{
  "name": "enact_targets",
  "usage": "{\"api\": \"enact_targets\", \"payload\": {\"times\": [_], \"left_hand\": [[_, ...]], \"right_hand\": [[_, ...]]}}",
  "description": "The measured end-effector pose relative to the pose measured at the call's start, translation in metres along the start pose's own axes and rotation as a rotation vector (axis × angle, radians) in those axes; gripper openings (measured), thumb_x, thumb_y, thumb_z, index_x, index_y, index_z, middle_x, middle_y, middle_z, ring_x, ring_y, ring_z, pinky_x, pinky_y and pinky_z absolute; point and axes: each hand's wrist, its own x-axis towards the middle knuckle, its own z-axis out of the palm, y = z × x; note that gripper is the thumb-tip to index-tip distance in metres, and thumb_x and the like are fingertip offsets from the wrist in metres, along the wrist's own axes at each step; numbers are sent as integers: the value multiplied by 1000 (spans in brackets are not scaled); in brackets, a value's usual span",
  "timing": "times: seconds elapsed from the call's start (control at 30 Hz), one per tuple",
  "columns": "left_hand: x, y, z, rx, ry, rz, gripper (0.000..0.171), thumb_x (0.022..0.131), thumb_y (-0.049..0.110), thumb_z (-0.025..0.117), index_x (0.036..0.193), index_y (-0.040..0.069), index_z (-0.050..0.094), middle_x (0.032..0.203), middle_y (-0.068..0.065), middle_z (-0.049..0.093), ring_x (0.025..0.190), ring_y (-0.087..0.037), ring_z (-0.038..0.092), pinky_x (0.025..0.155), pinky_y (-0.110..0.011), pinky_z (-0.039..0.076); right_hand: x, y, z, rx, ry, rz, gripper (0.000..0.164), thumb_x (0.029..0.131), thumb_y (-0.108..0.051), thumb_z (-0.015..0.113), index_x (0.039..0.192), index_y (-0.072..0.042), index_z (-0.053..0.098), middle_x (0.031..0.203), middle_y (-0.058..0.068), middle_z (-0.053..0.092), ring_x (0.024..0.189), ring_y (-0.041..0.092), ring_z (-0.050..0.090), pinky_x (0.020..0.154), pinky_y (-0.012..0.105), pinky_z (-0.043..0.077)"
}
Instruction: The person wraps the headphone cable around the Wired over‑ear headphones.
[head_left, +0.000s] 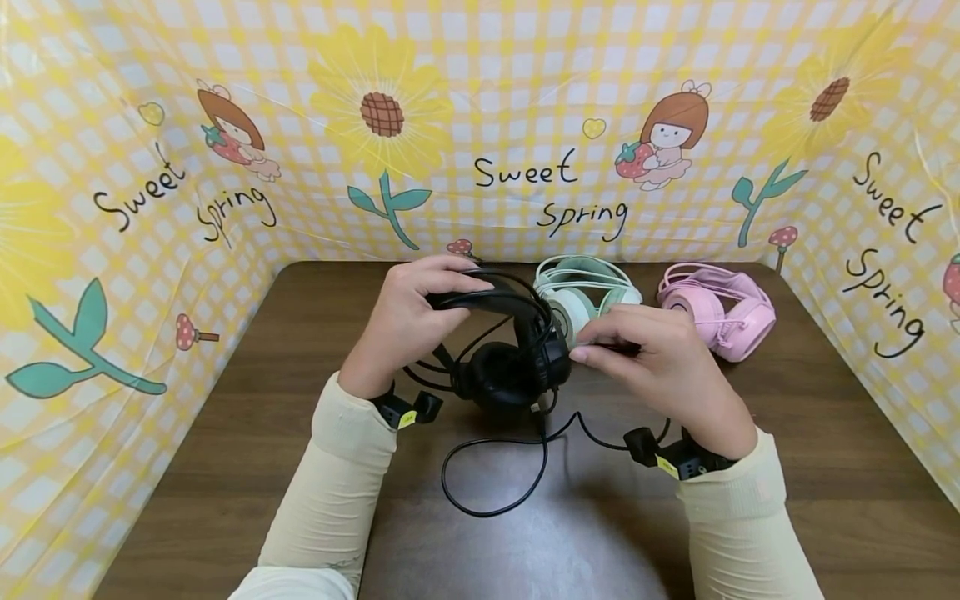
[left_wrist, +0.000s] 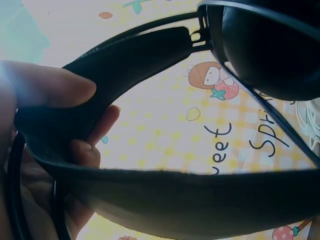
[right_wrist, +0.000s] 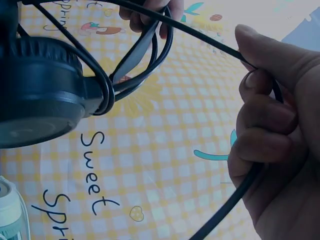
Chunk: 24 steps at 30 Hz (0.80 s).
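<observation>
Black headphones (head_left: 502, 371) are held above the table by the left hand (head_left: 420, 312), whose fingers and thumb grip the padded headband (left_wrist: 135, 60). Its thumb lies over the pad in the left wrist view. To the right of the ear cup (right_wrist: 40, 95), the right hand (head_left: 660, 358) pinches the black cable (right_wrist: 210, 40) between thumb and forefinger, with the other fingers curled round it. Cable turns are wound about the headband and ear cup. A loose loop of the cable hangs below the headphones, near the tabletop in the head view.
Behind the black pair, mint-green headphones (head_left: 573, 308) lie on the brown table (head_left: 247, 433). Pink headphones (head_left: 723, 321) lie further right, near the back edge. A yellow checked cloth (head_left: 510, 100) with printed flowers walls in the back and both sides.
</observation>
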Motion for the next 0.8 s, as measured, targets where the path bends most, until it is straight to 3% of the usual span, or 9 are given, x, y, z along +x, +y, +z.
{"api": "enact_targets", "payload": {"times": [0.23, 0.53, 0.8], "left_hand": [[0, 1, -1, -61, -69, 36, 31, 74, -13, 70, 93, 9, 80, 104, -3, 69, 101, -17, 62, 82, -32, 48], [-2, 3, -4, -175, -113, 58, 25, 76, -13, 72, 92, 5, 79, 105, -6, 69, 101, -21, 62, 80, -31, 49], [0, 2, -2, -209, -145, 121, 26, 75, -14, 70, 91, 4, 79, 105, -7, 69, 99, -22, 63, 78, -30, 49]], "right_hand": [[0, 4, -3, -19, 23, -41, 22, 70, -2, 85, 84, -14, 72, 77, -11, 64, 67, 0, 52, 59, 16, 40], [-2, 12, -8, -39, 43, 36, 26, 69, 6, 83, 81, -15, 72, 77, -10, 64, 69, 3, 54, 62, 17, 40], [-4, 17, -13, -8, 10, 0, 28, 73, 11, 79, 91, -10, 74, 85, -6, 66, 75, 6, 55, 65, 19, 42]]}}
